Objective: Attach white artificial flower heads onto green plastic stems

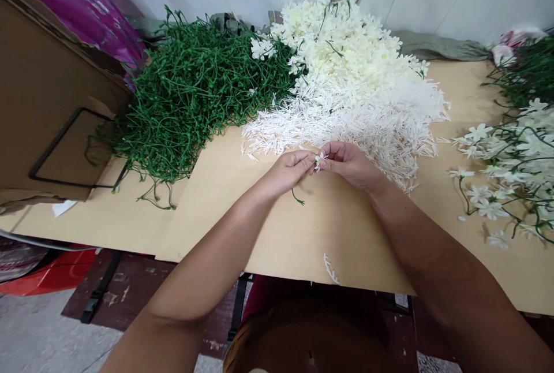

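Above the middle of the cardboard-topped table, my left hand and my right hand meet fingertip to fingertip. Between them is a small white artificial flower. My left hand is closed on it, and a green plastic stem hangs out below those fingers. From the other side the thumb and fingers of my right hand pinch at the flower; exactly what the right fingertips grip is partly hidden. Just behind my hands lies a heap of thin white plastic pieces.
Green stems are piled at the back left, beside cream flower heads. Flowers with stems lie at the right. A cardboard box stands left, with a black wire frame. One white strip lies near the table's front edge.
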Demonstrator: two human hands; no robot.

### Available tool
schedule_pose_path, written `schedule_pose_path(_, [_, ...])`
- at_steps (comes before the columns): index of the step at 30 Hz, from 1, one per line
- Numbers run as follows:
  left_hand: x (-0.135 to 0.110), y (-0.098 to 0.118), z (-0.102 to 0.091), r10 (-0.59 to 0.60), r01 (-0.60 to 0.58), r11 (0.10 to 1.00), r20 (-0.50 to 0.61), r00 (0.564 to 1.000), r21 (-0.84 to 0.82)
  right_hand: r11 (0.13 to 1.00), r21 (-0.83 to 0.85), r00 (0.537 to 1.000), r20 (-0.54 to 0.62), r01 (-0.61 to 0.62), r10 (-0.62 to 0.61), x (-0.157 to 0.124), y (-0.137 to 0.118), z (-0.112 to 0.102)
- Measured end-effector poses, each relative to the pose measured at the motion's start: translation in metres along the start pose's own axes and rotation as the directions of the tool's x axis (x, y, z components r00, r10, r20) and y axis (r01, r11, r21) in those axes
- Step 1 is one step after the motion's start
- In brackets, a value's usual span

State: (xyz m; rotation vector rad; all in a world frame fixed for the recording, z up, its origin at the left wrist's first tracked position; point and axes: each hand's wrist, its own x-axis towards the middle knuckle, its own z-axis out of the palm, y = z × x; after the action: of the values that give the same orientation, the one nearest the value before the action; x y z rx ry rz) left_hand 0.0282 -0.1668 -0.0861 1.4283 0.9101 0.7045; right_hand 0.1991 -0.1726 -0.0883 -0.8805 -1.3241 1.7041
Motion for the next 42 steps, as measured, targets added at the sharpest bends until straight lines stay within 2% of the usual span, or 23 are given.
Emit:
schedule_pose_path(6, [-0.001, 0.001, -0.004, -0.032, 0.036, 0.993, 0.04, 0.999, -0.109, 0.997, -0.004, 0.996, -0.04, 0.077, -0.077, 0.001, 0.003, 0.007])
schedule_pose_path(13, [-0.005, 0.001, -0.007, -0.047, 0.061, 0.959, 0.058, 0.997, -0.277, 0.994, -0.049, 0.993, -0.065, 0.098, -0.101, 0.003, -0.001, 0.018])
schedule_pose_path(19, [-0.006, 0.0, -0.005, -0.068, 0.086, 0.96, 0.076, 0.995, -0.267, 0.996, -0.057, 0.996, -0.05, 0.075, -0.078, 0.003, 0.001, 0.018])
schedule_pose_path(25, [-0.007, 0.0, -0.003, -0.056, 0.075, 0.964, 0.08, 0.995, -0.256, 0.986, -0.148, 0.996, -0.045, 0.074, -0.081, 0.003, 0.0, 0.017])
schedule_pose_path(31, [-0.008, 0.007, 0.002, -0.042, 0.055, 0.973, 0.062, 0.997, -0.222, 0.982, -0.186, 0.996, -0.086, 0.023, -0.04, 0.0, -0.002, 0.016])
schedule_pose_path(35, [-0.009, 0.009, 0.003, -0.062, 0.069, 0.989, 0.05, 0.997, -0.132, 0.972, -0.233, 0.997, -0.07, -0.004, -0.013, 0.0, -0.005, 0.01])
schedule_pose_path(40, [-0.007, 0.007, 0.004, -0.079, 0.073, 0.996, 0.119, 0.99, 0.049, 0.932, -0.359, 0.995, 0.069, -0.038, 0.068, -0.009, -0.022, -0.007])
schedule_pose_path(42, [-0.006, 0.005, 0.003, -0.045, 0.028, 0.988, 0.113, 0.993, 0.149, 0.898, -0.436, 0.98, 0.15, -0.055, 0.132, -0.016, -0.031, -0.015])
